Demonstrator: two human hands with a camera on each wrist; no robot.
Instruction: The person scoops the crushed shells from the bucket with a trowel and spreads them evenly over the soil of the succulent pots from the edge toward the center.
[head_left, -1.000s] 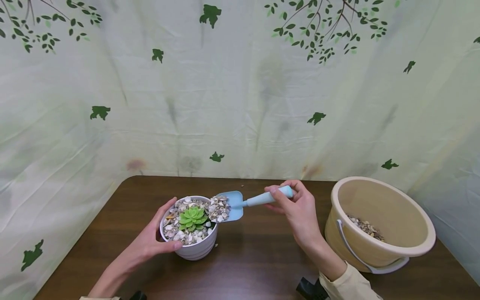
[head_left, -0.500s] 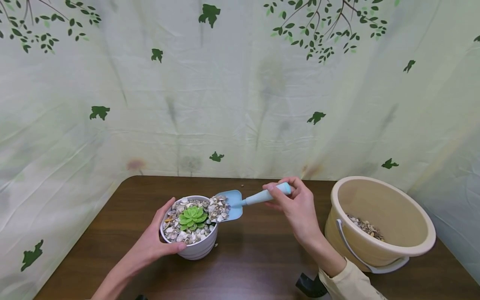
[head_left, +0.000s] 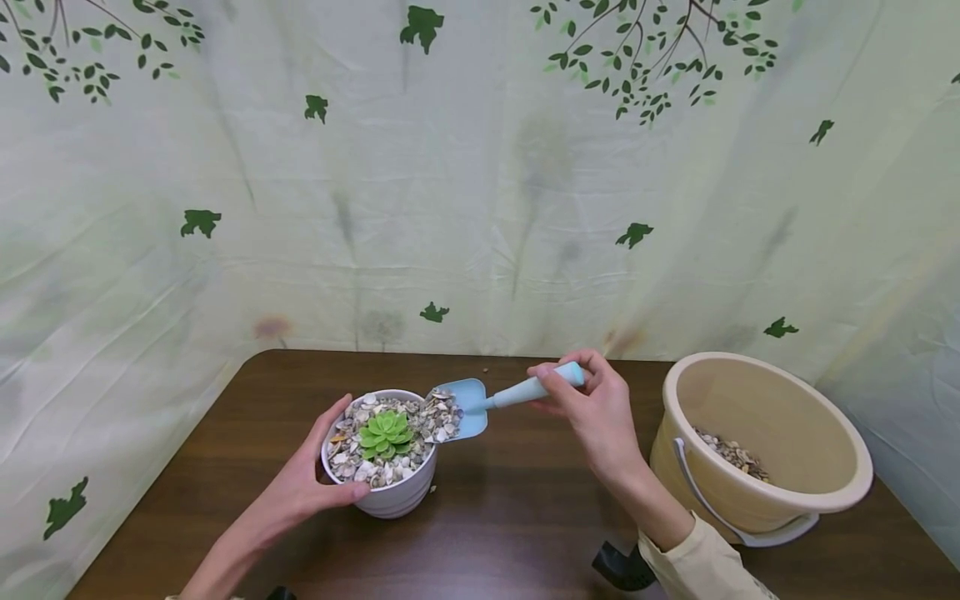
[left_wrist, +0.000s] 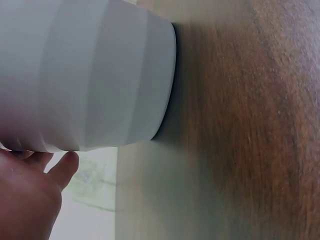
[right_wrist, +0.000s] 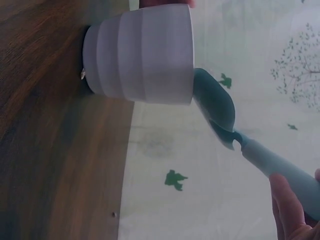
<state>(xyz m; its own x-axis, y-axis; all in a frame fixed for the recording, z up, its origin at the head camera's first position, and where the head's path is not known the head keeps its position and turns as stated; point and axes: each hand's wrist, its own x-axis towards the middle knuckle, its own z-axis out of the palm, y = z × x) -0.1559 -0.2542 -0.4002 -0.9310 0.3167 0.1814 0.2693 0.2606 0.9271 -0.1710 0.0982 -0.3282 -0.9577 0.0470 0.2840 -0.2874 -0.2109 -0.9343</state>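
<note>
A white ribbed flowerpot (head_left: 397,498) stands upright on the table, filled with pale stone or shell chips around a green rosette succulent (head_left: 386,434). My left hand (head_left: 311,479) grips the pot from its left side, thumb near the front rim and fingers behind. With my right hand (head_left: 592,408) I hold a light blue trowel (head_left: 471,404) by its handle, tilted down toward the pot. Its blade carries a heap of chips (head_left: 442,415) and its tip overlaps the right rim. From the right wrist, the blade (right_wrist: 215,102) shows right at the pot's rim.
A beige bucket (head_left: 663,467) with a grey handle stands at the right, some chips (head_left: 731,456) in its bottom. The brown wooden table (head_left: 517,517) ends at a leaf-printed curtain (head_left: 480,208). A small chip (right_wrist: 83,74) lies by the pot's base.
My right hand has risen slightly, tipping the trowel a little more steeply toward the pot. The left hand and the pot stay where they were.
</note>
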